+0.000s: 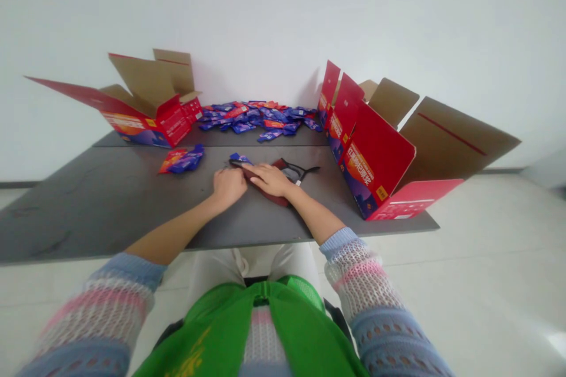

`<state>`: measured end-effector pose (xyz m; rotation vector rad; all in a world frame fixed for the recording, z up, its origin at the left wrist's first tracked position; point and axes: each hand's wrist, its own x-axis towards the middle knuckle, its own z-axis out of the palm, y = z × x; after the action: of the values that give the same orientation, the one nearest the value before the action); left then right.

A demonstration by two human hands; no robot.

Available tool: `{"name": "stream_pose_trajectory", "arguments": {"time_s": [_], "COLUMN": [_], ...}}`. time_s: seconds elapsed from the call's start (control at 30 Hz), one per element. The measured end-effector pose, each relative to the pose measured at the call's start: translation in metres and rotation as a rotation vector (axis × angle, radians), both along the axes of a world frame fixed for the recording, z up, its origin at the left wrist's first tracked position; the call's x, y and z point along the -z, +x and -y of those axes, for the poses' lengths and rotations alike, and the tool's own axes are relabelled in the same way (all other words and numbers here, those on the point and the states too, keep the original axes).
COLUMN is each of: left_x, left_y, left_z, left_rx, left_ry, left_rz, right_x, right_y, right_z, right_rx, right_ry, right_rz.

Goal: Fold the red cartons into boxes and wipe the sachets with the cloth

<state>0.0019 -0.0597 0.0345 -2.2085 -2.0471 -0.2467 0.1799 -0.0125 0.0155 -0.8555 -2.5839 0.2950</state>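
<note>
My table [110,200] is dark grey, with a seam across it towards the back and a few dark marks on the left. An open red box [137,129] stands to my left, a row of open red boxes [354,129] to my right. Between them, along the back, lies a heap of blue and red packets [260,116]; a smaller pile [182,159] sits nearer me, and a maroon and grey pouch [276,197] lies before me

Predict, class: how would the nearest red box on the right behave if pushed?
The red box would probably keep its shape, its walls standing straight. Its flaps may wobble, being open and spread. Weight is uncertain: its inside is hidden.
</note>
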Motion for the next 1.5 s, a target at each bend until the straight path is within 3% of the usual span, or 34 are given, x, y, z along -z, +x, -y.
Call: {"name": "stream_pose_trajectory", "arguments": {"time_s": [0.1,0.2,0.27,0.37,0.5,0.67,0.73,0.97,1.1,1.23,1.4,1.5], "left_x": [0.010,0.023,0.030,0.034,0.029,0.023,0.024,0.020,0.017,0.022,0.032,0.032], "left_y": [-0.015,-0.034,-0.044,-0.054,-0.062,-0.060,-0.060,-0.064,-0.054,-0.047,-0.054,-0.058], "left_z": [-0.030,-0.066,-0.085,-0.100,-0.097,-0.091,-0.092,-0.090,-0.080,-0.074,-0.083,-0.087], "left_rx": [-0.093,-0.072,0.046,0.283,0.477,0.699,0.733,0.646,0.562,0.519,0.564,0.608], "left_ry": [0.162,0.110,0.014,-0.150,-0.341,-0.479,-0.518,-0.561,-0.521,-0.481,-0.529,-0.546], "left_rz": [0.148,0.264,0.270,0.209,0.173,0.208,0.197,0.086,0.072,0.062,0.034,0.058], "right_x": [0.000,0.004,0.005,0.005,0.003,0.005,0.004,-0.004,-0.003,-0.002,-0.003,-0.003], "right_y": [0.007,0.012,0.015,0.021,0.021,0.004,-0.002,-0.003,0.000,0.009,0.017,0.015], "right_z": [-0.004,-0.012,-0.018,-0.023,-0.021,-0.006,-0.002,-0.012,-0.022,-0.024,-0.020,-0.016], "right_rx": [0.123,0.240,0.263,0.177,0.068,-0.185,-0.206,0.157,0.222,0.112,-0.276,-0.307], "right_ry": [-0.009,-0.021,-0.016,-0.012,-0.057,-0.078,-0.036,0.023,-0.007,-0.070,-0.205,-0.222], "right_rz": [0.092,0.091,0.023,-0.130,-0.282,-0.166,-0.138,0.072,0.095,0.028,-0.069,-0.076]}}
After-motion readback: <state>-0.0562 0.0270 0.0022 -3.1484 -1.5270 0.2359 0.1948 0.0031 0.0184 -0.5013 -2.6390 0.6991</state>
